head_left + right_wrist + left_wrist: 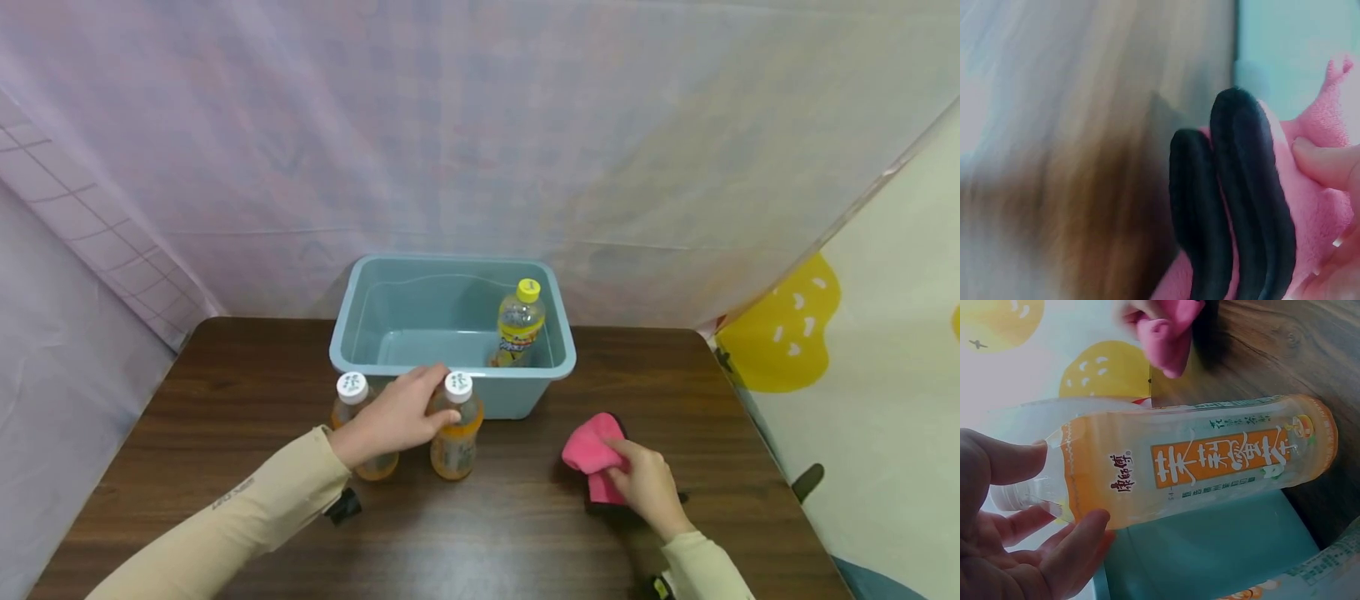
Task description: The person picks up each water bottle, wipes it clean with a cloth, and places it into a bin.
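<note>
My left hand (405,414) is at the right-hand tea bottle (454,450), which stands upright with a white cap. In the left wrist view its thumb and fingers (1085,544) curl around the shoulder and neck of this bottle (1210,456), which has an orange label. A second white-capped bottle (352,389) stands to the left, partly hidden behind my left wrist. On the right, my right hand (651,483) pinches a pink cloth (592,446) just over the table. The cloth (1329,125) is bunched up, with black folded bands beside the thumb in the right wrist view.
Behind the bottles, a blue-green plastic tub (450,372) stands at the table's back edge. Inside it, on the right, is a clear bottle with a yellow cap (528,290). Curtains (480,150) hang close behind the dark wooden table (480,542).
</note>
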`<state>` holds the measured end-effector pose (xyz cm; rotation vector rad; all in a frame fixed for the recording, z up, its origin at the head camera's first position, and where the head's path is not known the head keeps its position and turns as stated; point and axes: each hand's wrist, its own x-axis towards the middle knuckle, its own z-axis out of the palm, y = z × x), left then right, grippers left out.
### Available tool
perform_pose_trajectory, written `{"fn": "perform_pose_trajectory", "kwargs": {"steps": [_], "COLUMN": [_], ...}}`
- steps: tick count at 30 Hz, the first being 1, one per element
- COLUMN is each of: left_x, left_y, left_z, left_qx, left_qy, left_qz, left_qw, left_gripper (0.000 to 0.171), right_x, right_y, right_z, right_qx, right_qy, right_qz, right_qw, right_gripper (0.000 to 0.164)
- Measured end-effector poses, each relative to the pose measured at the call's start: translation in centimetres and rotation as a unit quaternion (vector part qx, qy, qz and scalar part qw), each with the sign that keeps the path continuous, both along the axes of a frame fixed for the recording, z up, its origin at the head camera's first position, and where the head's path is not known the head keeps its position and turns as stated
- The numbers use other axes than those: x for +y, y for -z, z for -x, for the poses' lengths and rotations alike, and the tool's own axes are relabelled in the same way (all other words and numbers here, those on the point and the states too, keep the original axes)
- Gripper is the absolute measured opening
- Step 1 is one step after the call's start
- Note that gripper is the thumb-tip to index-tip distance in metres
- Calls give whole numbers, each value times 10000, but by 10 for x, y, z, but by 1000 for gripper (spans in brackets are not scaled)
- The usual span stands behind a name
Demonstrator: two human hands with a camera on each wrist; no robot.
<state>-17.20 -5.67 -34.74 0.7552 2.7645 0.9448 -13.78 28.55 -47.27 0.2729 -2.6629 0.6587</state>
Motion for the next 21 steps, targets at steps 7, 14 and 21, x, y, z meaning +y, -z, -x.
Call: {"fn": "perform_pose_trajectory", "kwargs": {"steps": [7,14,21], "left_x": [0,-1,-1], "left_y": [1,1,2], "left_z": [0,0,1], "left_qx": [27,19,80], "left_qy": [19,12,-4], "left_qz": [45,46,48], "left_qw": [10000,10000,10000], "left_gripper": [30,30,30], "right_x": [-21,-44,-65], "right_y": [-17,-38,-51], "right_z": [-1,-8,-10], "right_qx": [703,-284,-612], "right_qy": [-401,-667,-1301], "right_qz": [972,2506,3277], "right_qw": [9920,9654,9338], "right_gripper": [32,23,21]}}
